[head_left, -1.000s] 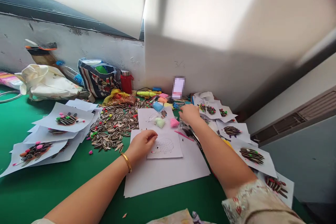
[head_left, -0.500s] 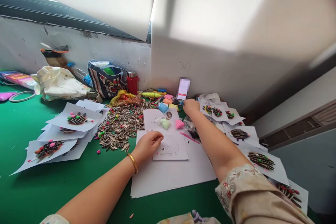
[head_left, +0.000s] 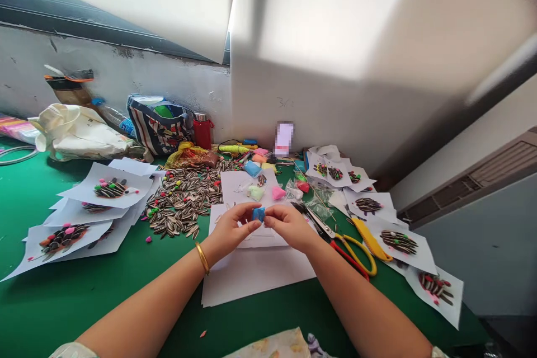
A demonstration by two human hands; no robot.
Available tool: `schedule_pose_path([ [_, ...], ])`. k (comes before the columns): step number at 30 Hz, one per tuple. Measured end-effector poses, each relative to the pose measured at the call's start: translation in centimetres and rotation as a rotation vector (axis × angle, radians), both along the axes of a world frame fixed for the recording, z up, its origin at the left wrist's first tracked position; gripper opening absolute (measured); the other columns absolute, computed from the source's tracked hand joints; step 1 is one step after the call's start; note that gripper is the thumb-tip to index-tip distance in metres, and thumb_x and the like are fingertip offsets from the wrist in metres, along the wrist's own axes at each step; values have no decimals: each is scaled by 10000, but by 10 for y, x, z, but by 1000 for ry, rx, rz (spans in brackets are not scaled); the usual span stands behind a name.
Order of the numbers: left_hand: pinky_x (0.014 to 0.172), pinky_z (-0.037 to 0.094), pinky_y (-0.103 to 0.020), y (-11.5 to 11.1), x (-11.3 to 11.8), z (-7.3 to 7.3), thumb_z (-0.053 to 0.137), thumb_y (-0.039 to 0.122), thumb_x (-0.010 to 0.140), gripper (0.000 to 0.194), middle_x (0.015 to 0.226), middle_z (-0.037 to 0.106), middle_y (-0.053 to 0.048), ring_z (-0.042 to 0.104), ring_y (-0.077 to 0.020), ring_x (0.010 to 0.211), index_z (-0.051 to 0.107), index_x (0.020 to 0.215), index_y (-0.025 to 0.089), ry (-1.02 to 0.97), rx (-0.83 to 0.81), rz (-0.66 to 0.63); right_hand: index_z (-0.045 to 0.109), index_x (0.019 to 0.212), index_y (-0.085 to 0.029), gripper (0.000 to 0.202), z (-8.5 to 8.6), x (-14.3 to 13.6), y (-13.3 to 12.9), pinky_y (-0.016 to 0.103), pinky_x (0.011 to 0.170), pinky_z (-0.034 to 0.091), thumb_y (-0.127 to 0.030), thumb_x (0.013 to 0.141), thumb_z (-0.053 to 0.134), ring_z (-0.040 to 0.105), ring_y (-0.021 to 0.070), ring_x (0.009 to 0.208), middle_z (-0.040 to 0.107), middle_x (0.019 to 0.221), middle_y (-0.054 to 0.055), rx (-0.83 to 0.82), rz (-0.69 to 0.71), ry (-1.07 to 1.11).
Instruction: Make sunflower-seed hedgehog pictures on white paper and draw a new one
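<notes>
A small blue packet (head_left: 259, 213), wrinkled and shiny like wrapped modelling clay, is pinched between my two hands above the paper. My left hand (head_left: 230, 230) grips its left side with thumb and fingertips. From the other side, my right hand (head_left: 290, 225) holds it with curled fingers. Below them lies a white sheet with a pencil drawing (head_left: 258, 239), mostly covered by the hands. Just beyond sit a pale green clay packet (head_left: 255, 193) and a pink clay packet (head_left: 278, 193). Striped sunflower seeds (head_left: 180, 201) are heaped to the left.
Scissors with yellow handles (head_left: 356, 251) and a yellow cutter (head_left: 369, 238) lie to the right. Sheets with seed hedgehogs flank both sides, such as one at left (head_left: 126, 193). Along the wall stand a red flask (head_left: 203, 133), a striped bag (head_left: 161, 131) and a phone (head_left: 284, 139).
My right hand has come back from the far right near the phone to meet my left hand over the drawing. The blue packet is now held between both. The view has shifted slightly right.
</notes>
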State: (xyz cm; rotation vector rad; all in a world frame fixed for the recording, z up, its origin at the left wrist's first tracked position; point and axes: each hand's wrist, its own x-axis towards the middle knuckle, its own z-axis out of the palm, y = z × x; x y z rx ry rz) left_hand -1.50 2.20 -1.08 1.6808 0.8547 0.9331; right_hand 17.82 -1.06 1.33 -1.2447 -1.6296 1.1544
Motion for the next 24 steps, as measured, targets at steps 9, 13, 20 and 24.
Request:
schedule_pose_path([
  [9,652,474,-269,3,0,2,657,474,815,313,761,563,13,536,-129,680,551,859,183,-62,-36,128,682,1129,-220,426,-24,6,-9,336,790,513,-509,816,684,651,215,930,711,1070,77,-12,87,108],
  [13,659,468,-275,4,1,-6,651,465,821,302,764,554,8,530,-137,694,549,856,183,-3,-27,114,718,960,-207,231,-22,2,-12,310,749,505,-399,858,640,650,190,846,730,931,50,1,38,41],
  [20,799,474,-328,-2,0,-5,694,409,813,310,965,581,-34,550,-180,865,542,1007,220,115,257,310,619,713,-200,239,-15,5,-14,258,630,421,-352,893,579,543,142,678,607,688,-5,149,-117,-77],
  [24,742,464,-305,-14,1,6,643,443,866,245,862,580,-24,536,-173,801,568,910,214,195,321,48,583,683,-202,289,-17,4,-18,266,641,395,-387,905,585,522,140,671,576,670,-14,250,-117,-127],
])
